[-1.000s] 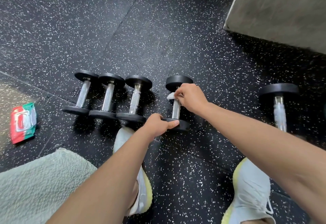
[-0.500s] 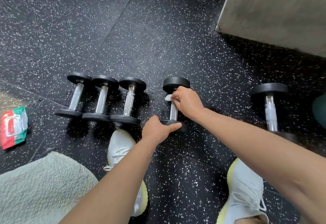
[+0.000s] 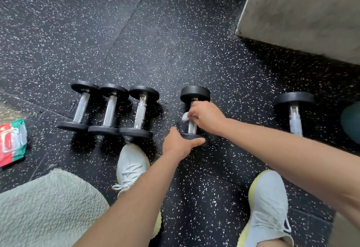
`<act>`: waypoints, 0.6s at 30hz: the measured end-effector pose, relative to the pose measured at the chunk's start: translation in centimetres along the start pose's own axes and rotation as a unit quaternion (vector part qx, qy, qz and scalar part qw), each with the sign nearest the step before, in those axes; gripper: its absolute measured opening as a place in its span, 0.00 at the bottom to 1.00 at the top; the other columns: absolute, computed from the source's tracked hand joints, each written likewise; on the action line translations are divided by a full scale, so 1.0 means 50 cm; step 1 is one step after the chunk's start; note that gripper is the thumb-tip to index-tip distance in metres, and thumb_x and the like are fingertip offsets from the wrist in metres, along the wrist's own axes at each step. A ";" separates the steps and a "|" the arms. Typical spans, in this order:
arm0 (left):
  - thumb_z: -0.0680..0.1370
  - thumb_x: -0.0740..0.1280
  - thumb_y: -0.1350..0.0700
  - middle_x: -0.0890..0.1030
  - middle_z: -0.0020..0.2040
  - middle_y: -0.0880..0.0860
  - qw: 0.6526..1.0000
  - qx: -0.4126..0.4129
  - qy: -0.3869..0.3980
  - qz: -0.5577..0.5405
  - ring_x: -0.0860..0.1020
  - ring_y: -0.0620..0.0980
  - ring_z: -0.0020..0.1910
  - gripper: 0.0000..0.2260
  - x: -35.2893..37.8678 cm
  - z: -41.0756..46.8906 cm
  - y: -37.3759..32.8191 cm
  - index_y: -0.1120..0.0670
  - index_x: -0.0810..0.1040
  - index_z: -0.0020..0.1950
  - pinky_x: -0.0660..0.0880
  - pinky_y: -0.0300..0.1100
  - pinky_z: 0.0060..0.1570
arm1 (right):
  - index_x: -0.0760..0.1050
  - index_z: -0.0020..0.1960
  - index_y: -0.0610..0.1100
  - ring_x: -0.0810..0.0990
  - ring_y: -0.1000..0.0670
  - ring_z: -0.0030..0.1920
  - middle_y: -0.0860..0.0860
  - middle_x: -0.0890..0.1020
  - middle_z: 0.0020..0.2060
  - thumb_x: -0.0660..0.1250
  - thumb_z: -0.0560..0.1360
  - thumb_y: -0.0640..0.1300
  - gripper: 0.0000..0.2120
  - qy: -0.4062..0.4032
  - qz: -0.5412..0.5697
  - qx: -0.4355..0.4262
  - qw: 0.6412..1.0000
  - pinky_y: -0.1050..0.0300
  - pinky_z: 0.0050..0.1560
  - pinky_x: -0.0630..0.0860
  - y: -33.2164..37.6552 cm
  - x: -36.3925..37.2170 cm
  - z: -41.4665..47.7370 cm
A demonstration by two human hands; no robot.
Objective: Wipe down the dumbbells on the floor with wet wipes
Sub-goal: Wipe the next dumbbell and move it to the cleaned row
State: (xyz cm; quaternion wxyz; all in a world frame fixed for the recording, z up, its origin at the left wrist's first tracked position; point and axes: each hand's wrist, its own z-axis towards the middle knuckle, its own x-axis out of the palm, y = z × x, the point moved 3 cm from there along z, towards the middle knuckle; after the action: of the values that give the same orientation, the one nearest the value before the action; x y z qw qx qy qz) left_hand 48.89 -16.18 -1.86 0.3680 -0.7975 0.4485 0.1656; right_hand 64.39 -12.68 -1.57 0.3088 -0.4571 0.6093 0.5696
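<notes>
**Rubber plates, knurled steel**

Five round-plated dumbbells (image 3: 109,110) lie on the speckled floor (image 3: 175,32). On the fourth dumbbell (image 3: 195,93), the left hand (image 3: 180,143) grips the near plate; the right hand (image 3: 206,117) pinches one crumpled wipe (image 3: 185,117) round its handle.

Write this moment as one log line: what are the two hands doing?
step: handle wipe | left hand: grips near end of dumbbell | right hand: holds wet wipe around handle | wipes pack: floor, far left
</notes>
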 end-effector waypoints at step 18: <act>0.65 0.78 0.30 0.74 0.71 0.53 0.999 0.003 0.028 -0.027 0.75 0.55 0.68 0.49 0.020 0.015 0.023 0.54 0.66 0.77 0.74 0.49 0.63 | 0.86 0.47 0.48 0.81 0.44 0.43 0.52 0.81 0.43 0.70 0.75 0.42 0.06 -0.005 0.057 -0.020 0.998 0.46 0.44 0.79 -0.014 0.027 -0.056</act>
State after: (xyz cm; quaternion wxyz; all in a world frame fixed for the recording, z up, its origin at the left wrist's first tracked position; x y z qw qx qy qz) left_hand 48.53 -16.62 -3.46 0.3615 -0.8129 0.4373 0.1316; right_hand 64.89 -15.64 -2.61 0.2699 -0.4246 0.6212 0.6008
